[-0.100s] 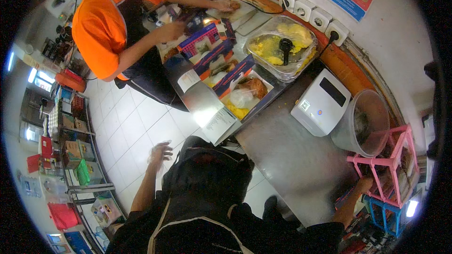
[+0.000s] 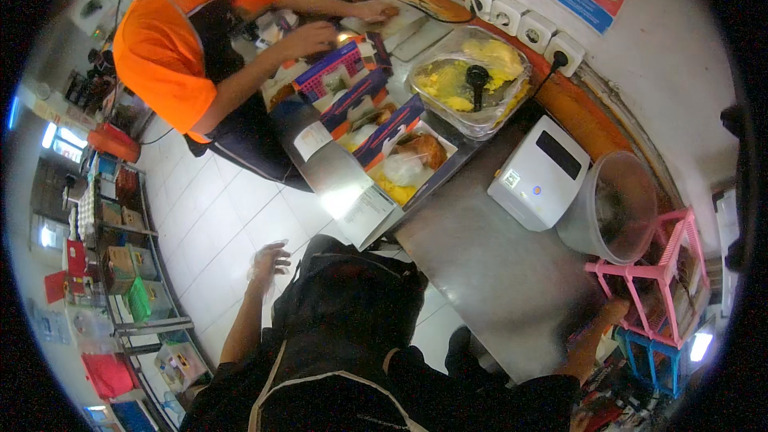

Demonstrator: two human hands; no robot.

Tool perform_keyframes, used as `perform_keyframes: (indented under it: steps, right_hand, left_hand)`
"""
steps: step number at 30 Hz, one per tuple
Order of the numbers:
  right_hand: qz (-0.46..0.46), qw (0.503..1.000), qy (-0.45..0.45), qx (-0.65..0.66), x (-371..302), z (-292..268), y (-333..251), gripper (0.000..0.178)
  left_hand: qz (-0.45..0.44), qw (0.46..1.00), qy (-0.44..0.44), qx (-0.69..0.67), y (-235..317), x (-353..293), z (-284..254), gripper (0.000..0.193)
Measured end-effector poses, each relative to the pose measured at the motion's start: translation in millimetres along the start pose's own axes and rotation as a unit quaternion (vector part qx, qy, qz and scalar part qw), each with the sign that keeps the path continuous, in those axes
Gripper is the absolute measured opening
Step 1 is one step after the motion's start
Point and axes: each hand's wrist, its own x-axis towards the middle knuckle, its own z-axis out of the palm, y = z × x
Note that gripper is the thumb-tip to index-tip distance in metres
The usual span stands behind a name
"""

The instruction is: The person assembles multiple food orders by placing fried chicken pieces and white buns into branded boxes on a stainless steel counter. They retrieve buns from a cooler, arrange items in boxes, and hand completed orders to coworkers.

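Observation:
My left hand (image 2: 267,262) hangs free over the white tiled floor (image 2: 216,216) to the left of my dark apron, fingers spread and holding nothing; it seems to wear a thin clear glove. My right hand (image 2: 613,311) reaches out to the right, at the foot of a pink plastic rack (image 2: 676,260) by the steel counter's (image 2: 496,272) edge. Its fingers are hidden against the rack, so its grip cannot be made out.
A white box-shaped device (image 2: 538,173) and a grey bucket (image 2: 614,206) stand on the counter. Farther back are open meal boxes (image 2: 398,152) and a clear tub of yellow food (image 2: 468,84). A person in an orange shirt (image 2: 172,56) works there. Stocked shelves (image 2: 120,272) line the left.

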Motion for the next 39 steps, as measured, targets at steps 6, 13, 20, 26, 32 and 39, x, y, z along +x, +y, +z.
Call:
perform_keyframes:
  steps: [6,13,20,26,32,39]
  right_hand:
    - [0.021,0.997,0.019,0.07,20.2,5.5,-29.6,0.03]
    - [0.009,0.997,-0.014,0.076,26.5,0.4,-39.0,0.029]
    - [-0.018,0.991,-0.076,0.106,27.8,18.8,-39.3,0.028]
    - [-0.011,0.98,-0.122,0.155,42.5,18.9,-32.1,0.028]
    - [0.046,0.976,-0.074,0.202,37.7,27.3,-21.4,0.051]
    - [0.391,0.882,-0.077,0.253,11.6,-21.2,-22.9,0.059]
  left_hand:
    - [0.033,0.997,-0.074,-0.019,36.2,13.5,24.8,0.036]
    - [0.028,0.994,-0.094,-0.051,41.0,14.8,25.8,0.039]
    - [0.005,0.999,-0.049,0.013,4.6,28.7,1.4,0.047]
    - [0.006,0.992,-0.063,0.107,-3.2,23.6,0.4,0.049]
    - [-0.003,0.996,-0.053,0.075,0.1,15.7,4.9,0.05]
    - [0.017,0.99,-0.067,0.122,25.4,27.7,26.2,0.054]
